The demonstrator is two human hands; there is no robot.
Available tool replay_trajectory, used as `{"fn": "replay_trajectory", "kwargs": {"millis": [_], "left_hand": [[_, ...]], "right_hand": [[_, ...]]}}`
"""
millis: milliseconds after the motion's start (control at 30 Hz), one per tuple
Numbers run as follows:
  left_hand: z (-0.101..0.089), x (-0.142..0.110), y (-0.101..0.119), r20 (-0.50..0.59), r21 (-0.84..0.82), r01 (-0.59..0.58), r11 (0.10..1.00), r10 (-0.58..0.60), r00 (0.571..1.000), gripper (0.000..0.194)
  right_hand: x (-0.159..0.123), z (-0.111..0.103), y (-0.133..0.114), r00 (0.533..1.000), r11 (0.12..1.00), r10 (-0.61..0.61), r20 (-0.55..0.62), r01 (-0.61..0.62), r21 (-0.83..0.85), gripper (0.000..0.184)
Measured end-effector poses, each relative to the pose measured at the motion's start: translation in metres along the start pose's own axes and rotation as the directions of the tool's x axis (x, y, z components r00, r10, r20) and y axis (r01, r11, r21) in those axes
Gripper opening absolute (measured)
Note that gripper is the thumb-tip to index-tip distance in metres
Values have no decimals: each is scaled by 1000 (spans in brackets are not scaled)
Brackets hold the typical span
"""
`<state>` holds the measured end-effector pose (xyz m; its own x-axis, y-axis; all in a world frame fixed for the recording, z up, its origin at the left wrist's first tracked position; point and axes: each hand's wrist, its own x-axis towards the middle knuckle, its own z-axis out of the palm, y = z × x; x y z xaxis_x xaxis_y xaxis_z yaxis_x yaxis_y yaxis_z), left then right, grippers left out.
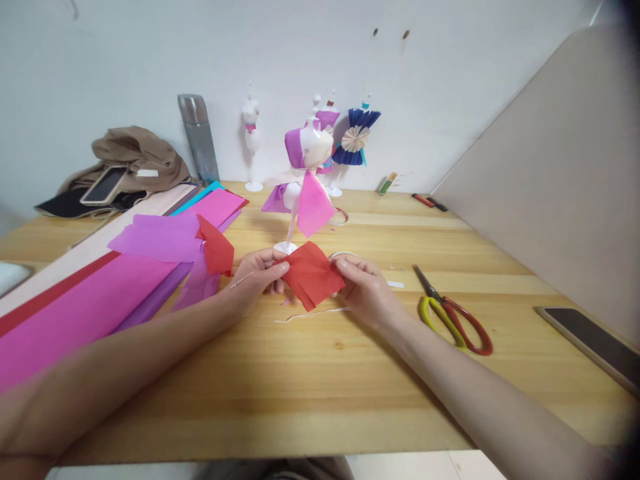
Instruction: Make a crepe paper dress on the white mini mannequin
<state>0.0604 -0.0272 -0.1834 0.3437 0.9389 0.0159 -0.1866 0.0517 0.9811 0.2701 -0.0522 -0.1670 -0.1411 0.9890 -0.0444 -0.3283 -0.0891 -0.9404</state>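
Observation:
A square of red crepe paper (311,277) is stretched between my two hands above the tabletop. My left hand (263,270) pinches its left corner with thumb and fingers, and my right hand (361,283) pinches the right corner. Just behind it stands a small white mannequin (317,148) on a round base, dressed in purple, cream and pink paper pieces. A pink paper panel (315,205) hangs from its waist. To the left of my left hand lies another red paper piece (218,247). A thin white strip (310,315) rests below the held paper.
Scissors (447,313) with yellow and red handles lie right of my right hand. Long coloured paper sheets (95,303) cover the left side. A phone (590,340) is at the right edge. Behind stand a grey flask (199,140) and a mannequin in blue pleated paper (356,139).

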Motion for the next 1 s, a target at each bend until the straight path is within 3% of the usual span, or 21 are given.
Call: {"fn": "replay_trajectory", "kwargs": {"millis": [133,267,400,633,833,933,1000], "left_hand": [[0,0,-1,-17,5,6,1000,-6,1000,33],[0,0,0,-17,-15,17,1000,-17,1000,32],[-1,1,3,-40,-88,32,996,-36,999,35],[-2,0,9,-61,-141,66,988,-75,995,18],[1,-3,10,-35,-44,43,998,-44,998,29],[2,-3,7,-65,29,22,999,-20,998,32],[2,-3,6,-91,54,6,999,-1,996,43]], "right_hand": [[0,0,1,1000,999,-1,17,2,-40,37],[1,-3,7,999,993,5,-37,-10,-117,33],[2,-4,6,999,991,-40,19,42,-124,23],[0,-2,-3,998,988,-59,30,63,-139,6],[0,-4,-1,993,975,-117,10,117,-190,20],[2,-4,3,988,959,-153,-8,146,-245,20],[2,-4,5,986,957,-162,-32,150,-248,21]]}}
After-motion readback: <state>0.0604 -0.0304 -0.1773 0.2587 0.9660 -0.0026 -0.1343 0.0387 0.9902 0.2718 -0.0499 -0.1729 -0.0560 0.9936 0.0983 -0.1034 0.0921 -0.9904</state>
